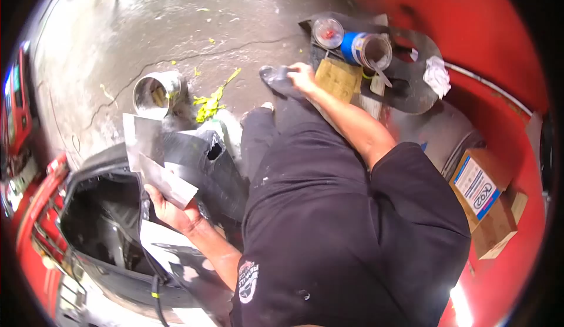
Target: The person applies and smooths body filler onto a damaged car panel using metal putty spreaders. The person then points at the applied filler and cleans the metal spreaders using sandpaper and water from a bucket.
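My left hand [175,212] is closed on the lower end of a silver-grey sheet [167,180] that is bent or made of two overlapping pieces. It is above a black moulded car part [194,156], perhaps a bumper, with a ragged hole in it. My right hand [302,79] has its fingers drawn together beside a dark shoe [275,79]. Whatever those fingers hold, if anything, is too small to make out. Close to that hand are a yellowish flat board [339,80] and an open tin with a blue band [370,51], a spreader or stick in it.
A round lid [328,32] and crumpled white paper [436,77] lie on the dark stand [420,101]. An open metal can [155,95] and yellow-green scraps [210,106] are on the floor. Cardboard boxes [493,227] stand by the red wall at right.
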`<state>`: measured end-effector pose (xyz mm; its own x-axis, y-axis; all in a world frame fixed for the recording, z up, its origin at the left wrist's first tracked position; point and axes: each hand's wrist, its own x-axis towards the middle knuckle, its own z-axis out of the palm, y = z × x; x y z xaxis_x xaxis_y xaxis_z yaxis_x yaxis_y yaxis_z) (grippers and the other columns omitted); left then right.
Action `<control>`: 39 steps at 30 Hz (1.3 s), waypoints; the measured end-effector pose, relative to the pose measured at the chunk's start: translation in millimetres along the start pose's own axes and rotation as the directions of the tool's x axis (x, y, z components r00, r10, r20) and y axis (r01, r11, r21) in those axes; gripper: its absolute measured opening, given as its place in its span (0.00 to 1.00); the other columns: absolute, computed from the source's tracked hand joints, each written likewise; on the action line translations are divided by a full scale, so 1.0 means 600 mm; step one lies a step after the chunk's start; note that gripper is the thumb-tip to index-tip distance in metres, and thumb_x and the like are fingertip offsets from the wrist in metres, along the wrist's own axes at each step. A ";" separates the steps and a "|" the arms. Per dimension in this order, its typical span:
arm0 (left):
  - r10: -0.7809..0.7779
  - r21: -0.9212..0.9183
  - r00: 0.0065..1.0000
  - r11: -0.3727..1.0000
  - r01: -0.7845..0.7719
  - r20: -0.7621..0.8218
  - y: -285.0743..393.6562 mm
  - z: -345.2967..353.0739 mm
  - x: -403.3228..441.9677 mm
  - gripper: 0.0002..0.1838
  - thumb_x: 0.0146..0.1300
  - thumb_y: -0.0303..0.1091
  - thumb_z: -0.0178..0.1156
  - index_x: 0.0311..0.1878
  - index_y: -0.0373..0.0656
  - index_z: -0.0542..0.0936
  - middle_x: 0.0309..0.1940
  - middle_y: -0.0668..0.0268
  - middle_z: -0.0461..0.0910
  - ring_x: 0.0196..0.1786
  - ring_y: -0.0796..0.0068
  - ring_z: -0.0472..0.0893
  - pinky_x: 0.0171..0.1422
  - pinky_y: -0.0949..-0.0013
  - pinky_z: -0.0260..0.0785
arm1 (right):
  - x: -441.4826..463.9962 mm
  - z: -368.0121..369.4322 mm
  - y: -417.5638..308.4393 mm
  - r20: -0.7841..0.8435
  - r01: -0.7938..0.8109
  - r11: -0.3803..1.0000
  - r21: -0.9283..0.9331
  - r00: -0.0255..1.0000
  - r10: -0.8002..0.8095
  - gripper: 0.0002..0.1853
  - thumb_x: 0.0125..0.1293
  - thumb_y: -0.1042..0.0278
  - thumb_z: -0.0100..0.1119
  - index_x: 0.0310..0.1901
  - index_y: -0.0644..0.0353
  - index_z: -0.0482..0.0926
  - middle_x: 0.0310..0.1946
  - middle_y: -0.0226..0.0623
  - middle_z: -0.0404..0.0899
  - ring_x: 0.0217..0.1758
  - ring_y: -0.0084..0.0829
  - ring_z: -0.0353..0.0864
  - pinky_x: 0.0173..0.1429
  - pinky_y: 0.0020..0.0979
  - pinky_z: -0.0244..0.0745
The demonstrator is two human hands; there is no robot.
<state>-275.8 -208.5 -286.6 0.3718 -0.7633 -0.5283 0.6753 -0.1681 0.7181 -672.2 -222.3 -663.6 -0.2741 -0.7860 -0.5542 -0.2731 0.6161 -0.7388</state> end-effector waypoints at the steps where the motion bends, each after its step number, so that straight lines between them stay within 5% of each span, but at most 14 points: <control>1: -0.067 0.017 0.991 0.998 0.066 0.120 -0.018 0.012 0.015 0.25 0.80 0.44 0.56 0.69 0.34 0.74 0.58 0.52 0.84 0.56 0.56 0.86 0.60 0.55 0.84 | 0.020 -0.027 0.133 -0.164 -0.131 0.991 0.015 0.978 0.132 0.16 0.60 0.70 0.69 0.50 0.61 0.87 0.40 0.38 0.88 0.32 0.29 0.86 0.27 0.33 0.85; 4: -0.201 0.110 0.973 0.976 0.189 0.114 -0.065 0.059 0.064 0.23 0.81 0.43 0.54 0.68 0.36 0.76 0.58 0.54 0.85 0.56 0.58 0.87 0.61 0.56 0.84 | -0.029 -0.155 0.198 -0.201 -0.517 0.800 0.305 0.786 0.584 0.11 0.65 0.75 0.66 0.48 0.61 0.86 0.37 0.41 0.87 0.32 0.33 0.87 0.26 0.35 0.87; 10: -0.339 0.264 0.940 0.910 0.319 0.033 -0.172 0.164 0.097 0.20 0.81 0.42 0.55 0.65 0.40 0.79 0.58 0.58 0.86 0.57 0.63 0.87 0.63 0.57 0.82 | -0.045 -0.206 0.293 -0.179 -0.457 0.557 0.694 0.639 0.748 0.30 0.72 0.65 0.65 0.71 0.60 0.68 0.55 0.49 0.81 0.42 0.45 0.89 0.39 0.43 0.90; 12: -0.299 0.379 0.954 0.879 0.289 -0.034 -0.196 0.154 0.107 0.20 0.79 0.42 0.57 0.64 0.39 0.79 0.57 0.60 0.85 0.56 0.64 0.85 0.63 0.57 0.80 | -0.052 -0.194 0.310 -0.053 -0.729 0.508 0.459 0.548 0.835 0.38 0.71 0.53 0.66 0.76 0.57 0.62 0.59 0.45 0.79 0.53 0.46 0.86 0.41 0.44 0.87; 14: -0.299 0.402 0.954 0.878 0.261 0.035 -0.208 0.196 0.093 0.14 0.80 0.38 0.56 0.59 0.40 0.80 0.53 0.64 0.85 0.54 0.68 0.85 0.61 0.60 0.80 | -0.052 -0.174 0.173 -0.066 -0.681 0.718 0.147 0.717 0.694 0.39 0.72 0.51 0.63 0.78 0.59 0.62 0.55 0.41 0.83 0.53 0.34 0.86 0.49 0.36 0.83; 16: -0.270 0.374 0.962 0.896 0.239 0.031 -0.217 0.174 0.099 0.15 0.81 0.37 0.55 0.61 0.39 0.79 0.52 0.66 0.84 0.53 0.72 0.85 0.60 0.65 0.80 | -0.050 -0.130 0.035 0.236 -0.343 0.839 0.422 0.935 0.263 0.37 0.74 0.51 0.63 0.77 0.62 0.64 0.58 0.42 0.84 0.55 0.34 0.86 0.55 0.33 0.82; 21: -0.280 0.313 0.921 0.931 0.190 0.272 -0.191 0.253 0.060 0.26 0.83 0.40 0.50 0.76 0.37 0.69 0.65 0.56 0.80 0.61 0.67 0.84 0.66 0.61 0.77 | -0.094 -0.049 -0.389 0.501 -0.193 0.555 0.809 0.721 -0.479 0.27 0.77 0.63 0.62 0.72 0.63 0.71 0.61 0.41 0.82 0.65 0.32 0.80 0.68 0.38 0.77; 25: -0.214 0.296 0.926 0.948 0.119 0.312 -0.150 0.246 0.041 0.24 0.83 0.38 0.51 0.74 0.36 0.71 0.63 0.57 0.81 0.61 0.68 0.83 0.67 0.63 0.77 | -0.084 -0.006 -0.498 0.527 -0.133 0.762 0.634 0.795 -0.301 0.14 0.77 0.65 0.63 0.56 0.63 0.84 0.52 0.32 0.87 0.53 0.24 0.85 0.60 0.32 0.80; 28: 0.008 0.335 0.973 0.938 -0.088 0.232 -0.100 0.234 0.018 0.21 0.84 0.42 0.49 0.65 0.34 0.76 0.55 0.58 0.85 0.53 0.70 0.86 0.60 0.66 0.80 | -0.103 -0.050 -0.603 0.304 0.230 0.650 0.724 0.740 -0.600 0.14 0.75 0.72 0.60 0.58 0.62 0.84 0.46 0.31 0.87 0.46 0.24 0.83 0.51 0.29 0.78; 30: 0.149 0.405 0.972 0.889 -0.213 0.182 -0.064 0.213 0.007 0.20 0.84 0.44 0.49 0.57 0.34 0.79 0.48 0.61 0.86 0.47 0.73 0.86 0.53 0.69 0.80 | -0.105 -0.067 -0.649 0.263 0.665 0.569 0.483 0.509 -0.819 0.16 0.70 0.77 0.60 0.57 0.60 0.84 0.49 0.36 0.86 0.51 0.32 0.84 0.54 0.32 0.79; 32: 0.283 0.537 0.952 0.788 -0.301 0.119 -0.029 0.183 -0.003 0.21 0.84 0.46 0.49 0.48 0.36 0.81 0.42 0.64 0.85 0.42 0.78 0.83 0.46 0.72 0.78 | -0.159 -0.092 -0.703 0.393 0.983 0.130 0.130 0.070 -0.917 0.21 0.63 0.83 0.63 0.57 0.59 0.85 0.55 0.42 0.83 0.58 0.42 0.82 0.59 0.38 0.80; 36: 0.453 0.742 0.891 0.601 -0.296 -0.012 0.031 0.200 -0.061 0.26 0.86 0.45 0.47 0.30 0.39 0.73 0.26 0.76 0.67 0.32 0.83 0.62 0.33 0.69 0.57 | -0.269 -0.047 -0.781 0.447 0.973 -0.168 0.159 -0.222 -0.866 0.18 0.60 0.76 0.62 0.53 0.58 0.85 0.51 0.44 0.81 0.58 0.49 0.81 0.60 0.44 0.79; 37: 0.647 0.719 0.748 0.449 -0.531 0.148 0.025 0.195 -0.064 0.25 0.86 0.45 0.47 0.32 0.37 0.74 0.26 0.74 0.69 0.33 0.83 0.64 0.33 0.68 0.59 | -0.291 -0.028 -0.792 0.427 0.965 -0.202 0.170 -0.257 -0.867 0.19 0.58 0.75 0.61 0.53 0.58 0.85 0.51 0.42 0.80 0.58 0.48 0.80 0.61 0.45 0.77; 39: 0.653 0.684 0.757 0.565 -0.461 -0.029 0.043 0.183 -0.089 0.29 0.84 0.51 0.48 0.30 0.36 0.77 0.22 0.70 0.72 0.31 0.81 0.66 0.32 0.65 0.63 | -0.328 0.008 -0.800 0.385 0.940 -0.254 0.228 -0.326 -0.863 0.19 0.58 0.73 0.60 0.53 0.58 0.84 0.50 0.41 0.79 0.58 0.47 0.79 0.62 0.47 0.74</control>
<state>-348.2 -240.5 -190.2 0.7405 -0.6697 0.0560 -0.2260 -0.1696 0.9593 -483.0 -363.8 -201.8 0.6806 -0.2949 0.6707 0.0217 -0.9069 -0.4208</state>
